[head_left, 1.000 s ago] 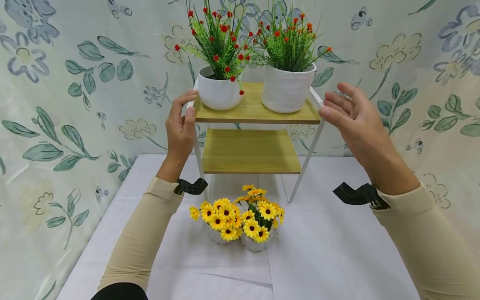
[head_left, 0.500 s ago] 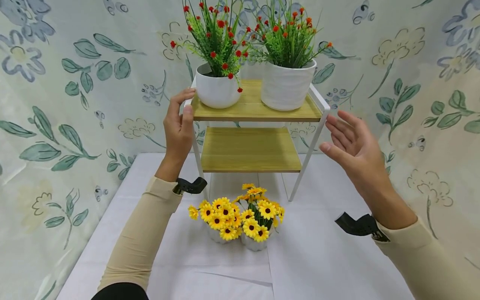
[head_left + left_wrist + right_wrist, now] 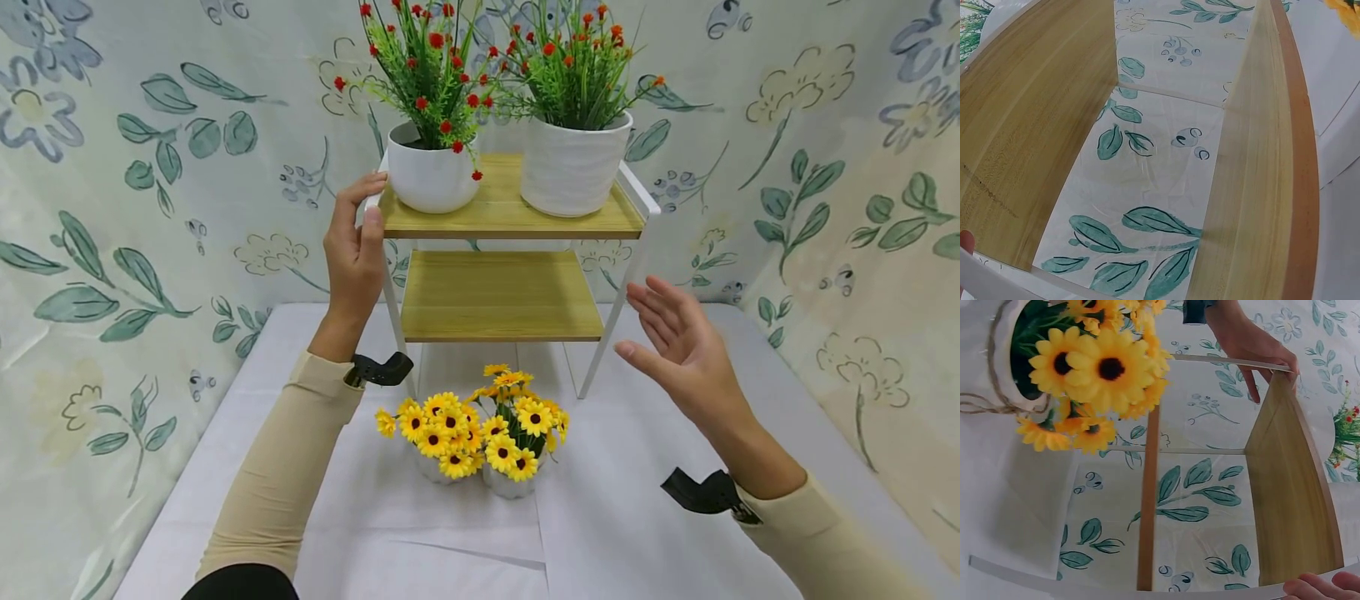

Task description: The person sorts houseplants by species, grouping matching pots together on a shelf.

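A two-tier shelf (image 3: 517, 235) with wooden boards and a white frame stands upright on the table. My left hand (image 3: 356, 250) holds its upper left corner, thumb at the front and fingers over the white side rail; in the right wrist view that left hand (image 3: 1257, 347) is at the frame's end. Beside the shelf's right leg, my right hand (image 3: 678, 350) hovers apart from it, fingers extended and palm inward. On the top board sit a white pot with red flowers (image 3: 431, 179) and a wider white pot with orange-red flowers (image 3: 573, 171).
In front of the shelf stand two small pots of yellow flowers, one on the left (image 3: 442, 437) and one on the right (image 3: 517, 433). A white cloth (image 3: 645, 533) covers the table. Behind hangs a floral curtain (image 3: 187, 275).
My right hand has come down from beside the upper right rail to the level of the lower board. The left hand stays at the shelf's corner. The view has shifted slightly.
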A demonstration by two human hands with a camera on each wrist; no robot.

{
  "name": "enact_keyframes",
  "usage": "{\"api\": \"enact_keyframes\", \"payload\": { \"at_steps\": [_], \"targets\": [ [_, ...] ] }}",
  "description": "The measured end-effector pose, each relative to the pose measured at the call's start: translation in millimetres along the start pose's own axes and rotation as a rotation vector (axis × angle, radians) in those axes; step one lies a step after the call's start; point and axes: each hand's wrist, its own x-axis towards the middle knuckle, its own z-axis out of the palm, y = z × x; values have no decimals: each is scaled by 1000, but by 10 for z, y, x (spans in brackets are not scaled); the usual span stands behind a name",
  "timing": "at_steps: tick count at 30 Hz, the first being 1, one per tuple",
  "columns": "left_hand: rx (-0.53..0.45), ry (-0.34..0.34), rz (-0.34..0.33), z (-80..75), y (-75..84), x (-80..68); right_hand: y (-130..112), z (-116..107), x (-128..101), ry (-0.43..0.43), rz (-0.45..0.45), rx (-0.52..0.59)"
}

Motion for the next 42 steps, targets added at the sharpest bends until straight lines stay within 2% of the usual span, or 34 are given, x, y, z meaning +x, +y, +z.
{"api": "enact_keyframes", "payload": {
  "at_steps": [11, 23, 42],
  "targets": [
    [8, -7, -16, 8, 7, 0, 360, 66, -185, -21, 86, -191],
    [11, -4, -14, 9, 27, 1, 690, 164, -359, -62, 144, -288],
    [11, -5, -9, 12, 25, -2, 1012, 332, -654, -152, 222, -279]
  ]
}}
